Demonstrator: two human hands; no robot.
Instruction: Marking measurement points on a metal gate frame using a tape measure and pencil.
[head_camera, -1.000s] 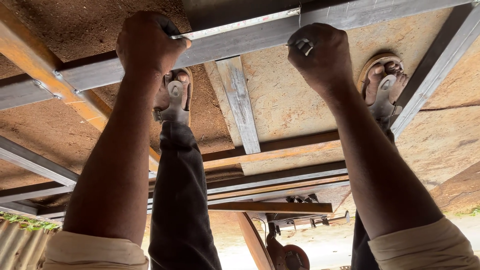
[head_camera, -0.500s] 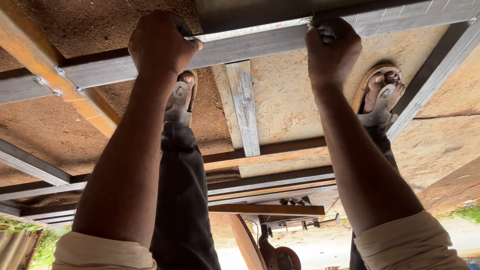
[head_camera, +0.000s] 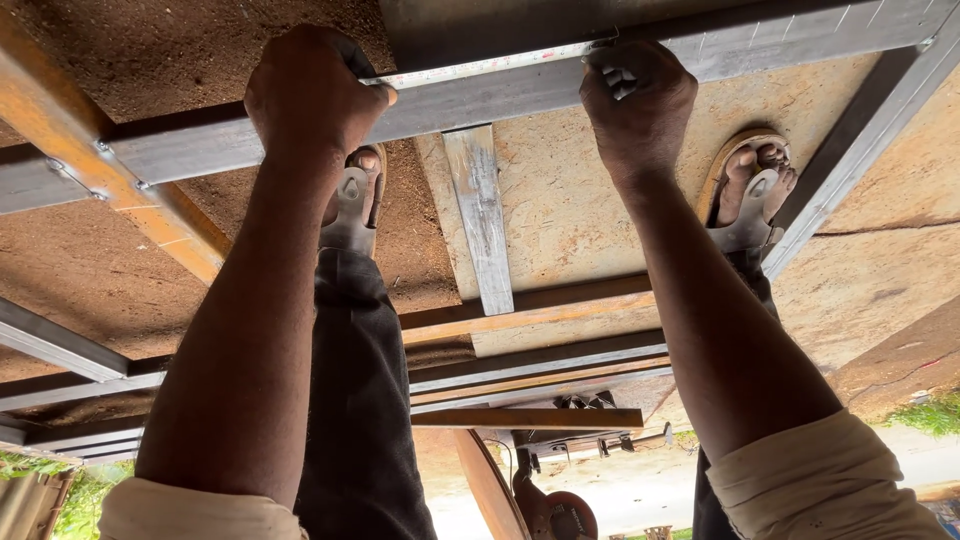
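My left hand (head_camera: 312, 92) is closed in a fist on one end of a thin silvery measuring strip (head_camera: 480, 66). The strip lies along a grey metal bar (head_camera: 500, 95) on the ground. My right hand (head_camera: 636, 100) pinches the strip's other end against the same bar. Both forearms reach in from the lower edge, with rolled cream sleeves. My sandalled feet (head_camera: 358, 200) (head_camera: 748, 185) stand just behind the bar, dark trousers above them. The whole view is upside down.
A short grey crosspiece (head_camera: 482, 215) runs from the bar toward more metal bars (head_camera: 540, 355). A rusty orange beam (head_camera: 90, 150) crosses at the left and a grey bar (head_camera: 860, 150) slants at the right. Brown soil and a pale slab lie beneath.
Both hands stay clamped on the strip and bar. My right hand has shifted slightly along it, and the view has drifted a little.
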